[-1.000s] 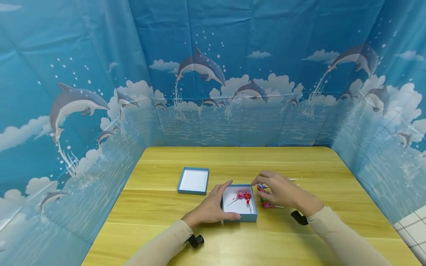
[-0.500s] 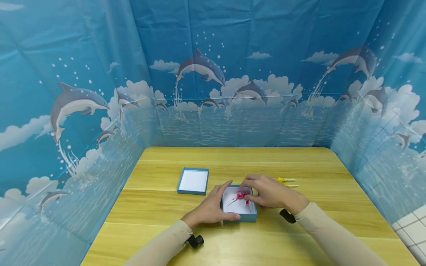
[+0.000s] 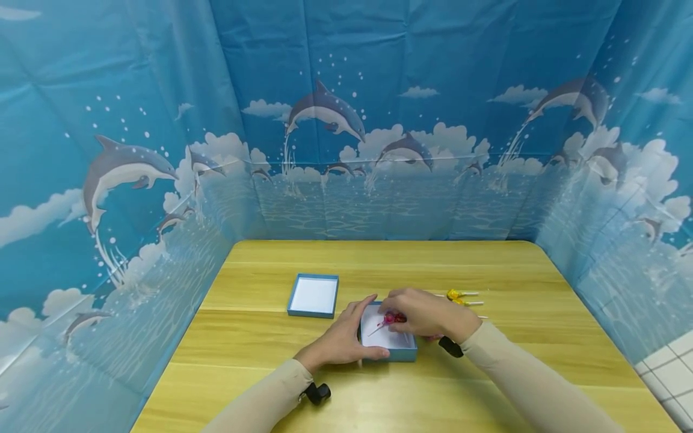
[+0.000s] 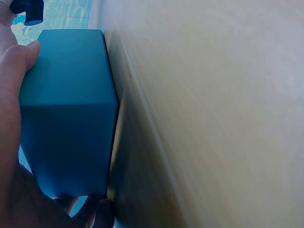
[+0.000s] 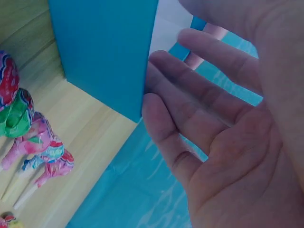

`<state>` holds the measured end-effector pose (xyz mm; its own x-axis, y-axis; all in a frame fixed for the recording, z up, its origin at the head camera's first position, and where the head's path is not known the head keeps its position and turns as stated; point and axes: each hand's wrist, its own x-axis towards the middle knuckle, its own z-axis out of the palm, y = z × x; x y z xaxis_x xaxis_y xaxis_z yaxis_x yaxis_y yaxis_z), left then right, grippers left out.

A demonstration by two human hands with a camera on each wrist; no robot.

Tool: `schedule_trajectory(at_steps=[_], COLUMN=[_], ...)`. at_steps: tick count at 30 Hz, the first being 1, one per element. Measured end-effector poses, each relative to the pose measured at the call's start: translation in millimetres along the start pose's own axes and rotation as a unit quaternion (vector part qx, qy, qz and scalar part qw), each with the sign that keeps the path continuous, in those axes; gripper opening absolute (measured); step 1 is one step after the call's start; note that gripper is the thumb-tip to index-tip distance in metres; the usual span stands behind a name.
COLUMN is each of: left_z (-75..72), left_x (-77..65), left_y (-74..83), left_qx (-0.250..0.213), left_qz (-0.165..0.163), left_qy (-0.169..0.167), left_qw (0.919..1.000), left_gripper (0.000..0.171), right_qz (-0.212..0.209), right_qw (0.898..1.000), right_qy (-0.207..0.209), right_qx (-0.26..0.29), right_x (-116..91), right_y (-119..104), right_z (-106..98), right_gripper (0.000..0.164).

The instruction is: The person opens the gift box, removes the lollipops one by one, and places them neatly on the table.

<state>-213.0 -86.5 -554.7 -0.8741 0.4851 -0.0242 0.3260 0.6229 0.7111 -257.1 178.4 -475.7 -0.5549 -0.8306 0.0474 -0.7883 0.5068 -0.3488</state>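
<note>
In the head view a blue box [image 3: 397,355] with a white inside stands on the table. My left hand [image 3: 341,340] grips its left side, thumb at the front and fingers at the back; the left wrist view shows the thumb along the blue wall. A pink lollipop [image 3: 388,319] and a red lollipop [image 3: 400,317] lie inside the box. My right hand [image 3: 425,313] reaches over the right wall, thumb and index finger at these lollipops. Its thumb tip falls outside the right wrist view, so whether it pinches a lollipop is hidden.
A matching blue lid [image 3: 314,296], white inside, lies behind and left of the box. Yellow lollipops [image 3: 456,294] lie to the right. Beside the box in the right wrist view are a green lollipop [image 5: 19,114] and several others. A dolphin-printed curtain [image 3: 346,198] surrounds the table.
My right hand has moved left, from the lollipops beside the box to inside it. Yellow lollipops have come into sight behind it. My left hand has stayed on the box.
</note>
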Motion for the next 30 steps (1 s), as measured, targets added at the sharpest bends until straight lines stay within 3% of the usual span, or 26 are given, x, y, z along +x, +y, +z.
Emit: schedule_trajectory(at_steps=[10, 19, 30], left_z=[3.7, 2.0, 1.1], left_x=[0.9, 1.4, 0.7], left_y=[-3.6, -1.8, -1.9], left_qx=[-0.001, -0.007, -0.012], left_qz=[0.003, 0.005, 0.012], left_qy=[0.005, 0.007, 0.003], left_qw=[1.0000, 0.9999, 0.9998], left_gripper=[0.125, 0.126, 0.127], right_qz=[0.010, 0.019, 0.001], right_qw=[0.999, 0.995, 0.996], right_qy=[-0.044, -0.082, -0.094], right_qx=[0.022, 0.046, 0.008], right_x=[11.8, 25.9, 42.3], right_y=[-0.3, -3.9, -7.9], right_z=[4.7, 4.2, 7.9], right_gripper=[0.037, 0.032, 0.019])
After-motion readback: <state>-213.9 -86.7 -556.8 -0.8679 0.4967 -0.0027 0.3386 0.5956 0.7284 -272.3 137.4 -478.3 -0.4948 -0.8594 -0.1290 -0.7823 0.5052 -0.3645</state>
